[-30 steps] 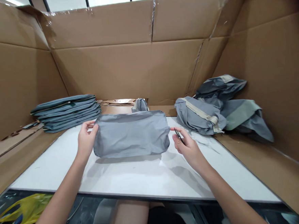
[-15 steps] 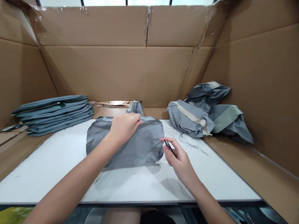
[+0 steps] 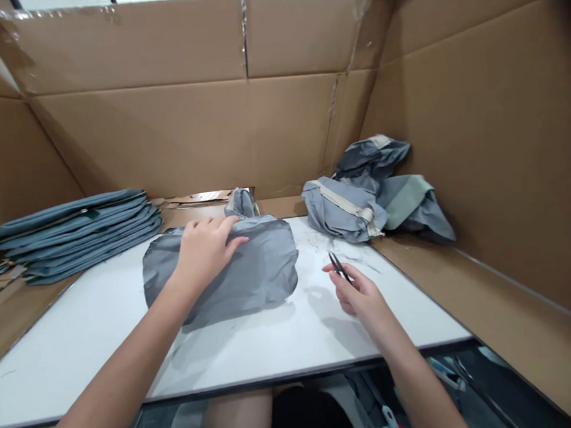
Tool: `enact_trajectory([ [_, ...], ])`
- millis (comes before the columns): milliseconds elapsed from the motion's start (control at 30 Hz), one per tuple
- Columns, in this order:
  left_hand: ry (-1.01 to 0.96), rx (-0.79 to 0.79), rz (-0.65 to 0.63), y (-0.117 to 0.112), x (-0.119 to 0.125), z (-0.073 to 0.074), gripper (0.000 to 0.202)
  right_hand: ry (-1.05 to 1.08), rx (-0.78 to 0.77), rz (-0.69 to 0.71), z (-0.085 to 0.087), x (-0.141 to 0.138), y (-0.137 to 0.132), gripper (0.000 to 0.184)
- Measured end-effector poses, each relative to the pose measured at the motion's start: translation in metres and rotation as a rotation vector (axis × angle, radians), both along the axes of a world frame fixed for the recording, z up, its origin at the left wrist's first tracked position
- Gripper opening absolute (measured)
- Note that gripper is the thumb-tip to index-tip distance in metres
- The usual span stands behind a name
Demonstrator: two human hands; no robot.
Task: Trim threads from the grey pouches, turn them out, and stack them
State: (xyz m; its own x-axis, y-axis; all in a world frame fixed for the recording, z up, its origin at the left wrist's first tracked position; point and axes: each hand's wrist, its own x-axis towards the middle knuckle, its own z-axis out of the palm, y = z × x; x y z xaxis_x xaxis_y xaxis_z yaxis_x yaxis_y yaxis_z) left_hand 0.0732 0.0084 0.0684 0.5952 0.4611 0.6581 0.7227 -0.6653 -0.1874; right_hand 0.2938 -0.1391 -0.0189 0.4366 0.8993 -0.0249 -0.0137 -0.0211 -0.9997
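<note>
A grey fabric piece with rounded corners lies on the white tabletop in front of me. Over its upper left part is my left hand, its thumb stretched away from the fingers; nothing shows in its grasp. Some of the fingertips, by the fabric's far edge, are hard to make out. To the right of the fabric, my right hand holds small dark thread snips, with the two pointed blades sticking up past the fingers and slightly parted. The snips are clear of the fabric.
A stack of folded blue-grey fabric pieces sits at the left. Crumpled grey fabric with pale strips is heaped at the right, and a small grey bundle lies behind the work. Cardboard walls enclose the table.
My left hand has loosened from the fabric's far edge, its fingers spreading. My right hand has drawn away from the fabric's right edge with the snips. The view has shifted.
</note>
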Motion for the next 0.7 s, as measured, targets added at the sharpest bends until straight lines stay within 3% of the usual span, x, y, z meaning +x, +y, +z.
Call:
enact_trajectory([
  [100, 0.026, 0.040, -0.003, 0.004, 0.008, -0.003, 0.023, 0.115, -0.007, 0.027, -0.008, -0.006, -0.006, 0.055],
  [233, -0.060, -0.026, -0.018, 0.008, 0.011, -0.005, 0.026, 0.143, 0.020, 0.071, -0.014, -0.014, -0.005, 0.056],
  [433, -0.118, -0.151, -0.023, 0.009, 0.012, -0.012, 0.031, 0.011, 0.063, 0.006, -0.023, -0.014, 0.000, 0.046],
  [700, -0.186, -0.206, -0.046, 0.015, 0.010, -0.015, 0.034, -0.153, 0.021, 0.034, -0.024, -0.014, -0.005, 0.044],
])
